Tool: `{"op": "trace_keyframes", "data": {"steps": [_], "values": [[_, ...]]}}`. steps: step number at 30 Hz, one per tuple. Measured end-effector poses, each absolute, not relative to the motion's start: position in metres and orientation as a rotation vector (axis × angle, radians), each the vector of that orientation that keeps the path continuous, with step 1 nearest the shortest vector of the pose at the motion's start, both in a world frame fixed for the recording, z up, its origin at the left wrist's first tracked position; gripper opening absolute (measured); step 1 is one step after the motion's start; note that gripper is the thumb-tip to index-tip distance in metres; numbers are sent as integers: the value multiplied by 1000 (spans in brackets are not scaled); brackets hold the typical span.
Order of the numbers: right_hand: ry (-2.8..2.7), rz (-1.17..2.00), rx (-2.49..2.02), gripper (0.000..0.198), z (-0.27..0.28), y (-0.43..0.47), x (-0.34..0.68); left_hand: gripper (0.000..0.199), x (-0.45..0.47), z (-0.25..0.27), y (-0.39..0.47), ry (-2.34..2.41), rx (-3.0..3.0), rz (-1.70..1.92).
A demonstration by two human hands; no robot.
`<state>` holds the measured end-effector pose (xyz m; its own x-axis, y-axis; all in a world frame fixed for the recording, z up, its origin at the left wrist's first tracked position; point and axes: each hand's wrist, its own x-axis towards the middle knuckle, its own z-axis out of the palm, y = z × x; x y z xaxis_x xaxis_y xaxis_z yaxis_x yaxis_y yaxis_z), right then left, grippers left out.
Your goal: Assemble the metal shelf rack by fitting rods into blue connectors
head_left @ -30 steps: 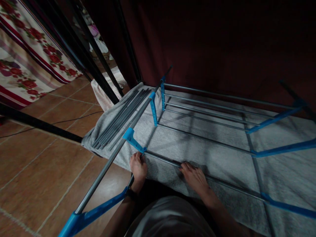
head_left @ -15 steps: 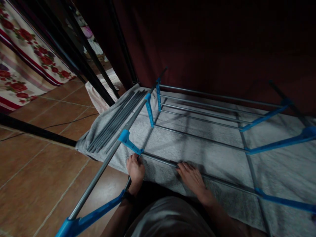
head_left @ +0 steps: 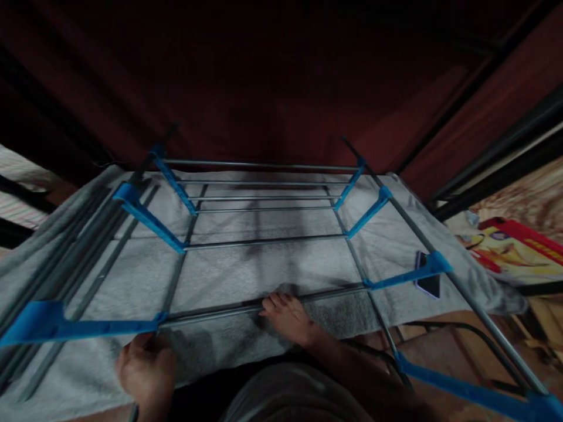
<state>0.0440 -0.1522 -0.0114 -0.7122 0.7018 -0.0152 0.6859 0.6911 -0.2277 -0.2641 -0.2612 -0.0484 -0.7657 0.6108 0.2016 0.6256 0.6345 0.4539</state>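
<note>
A rack frame of grey metal tubes joined by blue plastic brackets stands over a grey cloth. My left hand is closed around the frame's side tube, just below the front left blue bracket. My right hand has its fingers curled over the front crossbar, near its middle. Part of the left fingers is hidden behind the hand. Farther back, several thinner crossbars run between the left and right brackets.
Loose grey tubes lie on the cloth at the left. A phone rests on the cloth at the right, partly behind a blue bracket. Beyond it lies a red and yellow box. A dark red panel rises behind the rack.
My view has swung right, bringing the phone and box into sight. Both hands stay on the front of the rack; the left one now sits lower in view.
</note>
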Motion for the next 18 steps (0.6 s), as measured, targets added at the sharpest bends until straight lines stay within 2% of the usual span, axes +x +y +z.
{"op": "trace_keyframes", "data": {"steps": [11,18], "values": [[-2823,378,-1146,20,-15,-150,44,15,-261,-49,-253,-2863,-963,-706],[-2789,418,-1186,22,-16,-150,42,21,-252,-43,-254,-2860,-996,-685]]}}
